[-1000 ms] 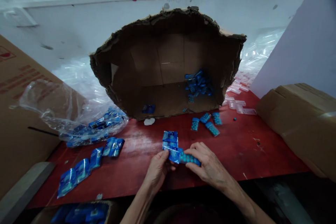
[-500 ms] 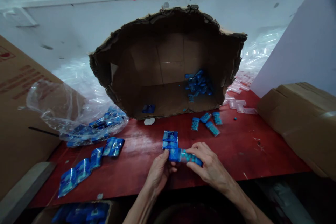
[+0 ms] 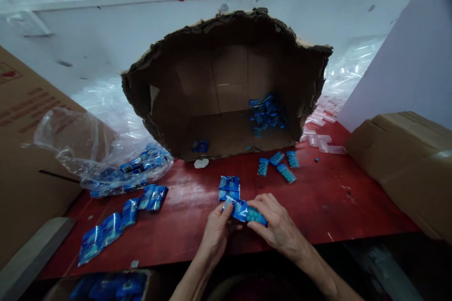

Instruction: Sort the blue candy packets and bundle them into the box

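My left hand pinches a blue packet by its left end, near the front of the red table. At the packet's right end, my right hand grips a small clear bottle filled with turquoise balls. The packet and the bottle touch, and the packet seems to cover part of the bottle. Just behind my hands lie flat blue packets. Several filled bottles rest on the table farther back to the right.
A torn cardboard box opens toward me, with bottles inside. On the left are a clear plastic bag and a row of blue packets. Another carton stands right, near clear empty tubes.
The bottle has moved left into or against the packet, and less of it shows. The packet has tilted and shifted slightly right. Both hands remain close together.
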Demonstrator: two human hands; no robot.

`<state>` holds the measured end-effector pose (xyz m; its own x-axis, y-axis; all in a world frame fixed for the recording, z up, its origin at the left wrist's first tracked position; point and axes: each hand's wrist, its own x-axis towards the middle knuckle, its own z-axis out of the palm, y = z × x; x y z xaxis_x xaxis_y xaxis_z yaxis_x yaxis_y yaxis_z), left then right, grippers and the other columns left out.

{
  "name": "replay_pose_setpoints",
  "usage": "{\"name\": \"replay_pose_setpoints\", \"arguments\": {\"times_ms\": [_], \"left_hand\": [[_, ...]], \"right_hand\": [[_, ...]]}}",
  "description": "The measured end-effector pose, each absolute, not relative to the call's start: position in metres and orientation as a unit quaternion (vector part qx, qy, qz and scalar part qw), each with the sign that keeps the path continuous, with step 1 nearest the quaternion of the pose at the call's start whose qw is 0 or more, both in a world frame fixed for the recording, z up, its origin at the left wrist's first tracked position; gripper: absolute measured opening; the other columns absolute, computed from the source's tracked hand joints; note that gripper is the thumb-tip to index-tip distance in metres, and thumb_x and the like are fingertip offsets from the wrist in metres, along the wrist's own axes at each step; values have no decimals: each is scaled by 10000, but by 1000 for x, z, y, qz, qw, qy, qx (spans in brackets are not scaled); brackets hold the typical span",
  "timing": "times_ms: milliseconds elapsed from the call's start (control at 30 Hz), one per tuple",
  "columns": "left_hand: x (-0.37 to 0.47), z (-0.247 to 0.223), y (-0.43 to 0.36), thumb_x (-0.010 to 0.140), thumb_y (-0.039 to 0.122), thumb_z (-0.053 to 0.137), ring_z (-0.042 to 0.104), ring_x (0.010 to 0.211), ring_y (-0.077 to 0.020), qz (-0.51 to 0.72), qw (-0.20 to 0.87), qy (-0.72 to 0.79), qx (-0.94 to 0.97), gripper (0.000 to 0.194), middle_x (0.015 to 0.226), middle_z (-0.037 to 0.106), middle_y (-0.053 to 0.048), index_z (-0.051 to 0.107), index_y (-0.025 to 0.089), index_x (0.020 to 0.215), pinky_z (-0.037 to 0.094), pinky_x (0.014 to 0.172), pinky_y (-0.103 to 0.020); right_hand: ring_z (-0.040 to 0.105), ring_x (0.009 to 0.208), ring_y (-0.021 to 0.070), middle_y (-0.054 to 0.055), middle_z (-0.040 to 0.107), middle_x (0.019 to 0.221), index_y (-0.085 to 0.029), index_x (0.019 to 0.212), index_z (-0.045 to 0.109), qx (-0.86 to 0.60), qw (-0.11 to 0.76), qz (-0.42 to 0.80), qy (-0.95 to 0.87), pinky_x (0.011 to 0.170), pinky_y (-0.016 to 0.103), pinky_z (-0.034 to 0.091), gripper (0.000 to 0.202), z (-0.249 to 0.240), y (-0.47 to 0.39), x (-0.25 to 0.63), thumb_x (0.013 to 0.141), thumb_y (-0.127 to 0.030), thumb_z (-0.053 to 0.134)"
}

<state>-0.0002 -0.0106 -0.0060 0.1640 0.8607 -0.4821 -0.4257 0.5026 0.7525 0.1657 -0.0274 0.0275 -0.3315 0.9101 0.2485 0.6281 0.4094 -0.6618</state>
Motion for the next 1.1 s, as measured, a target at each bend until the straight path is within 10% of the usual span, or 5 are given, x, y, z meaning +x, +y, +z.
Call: {"name": "replay_pose_setpoints", "arguments": {"times_ms": [200,533,1100], "left_hand": [[6,-3,-14,714,251,584,599,644,-122,431,783,420,158,163,730,658,-35,602,131,823,490,592,-239],[5,2,-18,747,264,540,599,631,-143,385,819,395,162,198,760,654,-59,601,129,879,475,521,-247],[17,9,-28,768,223,508,606,726,-164,387,840,352,145,185,819,640,-52,591,151,917,477,651,-310]], "right_hand": [[447,879,220,82,508,936,-201,1010,547,-503,333,215,-768,756,367,416,255,12,-28,149,759,-161,523],[499,840,135,-1,497,944,-272,1106,481,-324,469,699,-432,698,252,409,535,-4,-12,157,616,-136,646],[475,754,99,-15,479,899,-266,1126,474,-286,442,751,-398,612,198,381,628,-4,-7,154,554,-139,701]]}}
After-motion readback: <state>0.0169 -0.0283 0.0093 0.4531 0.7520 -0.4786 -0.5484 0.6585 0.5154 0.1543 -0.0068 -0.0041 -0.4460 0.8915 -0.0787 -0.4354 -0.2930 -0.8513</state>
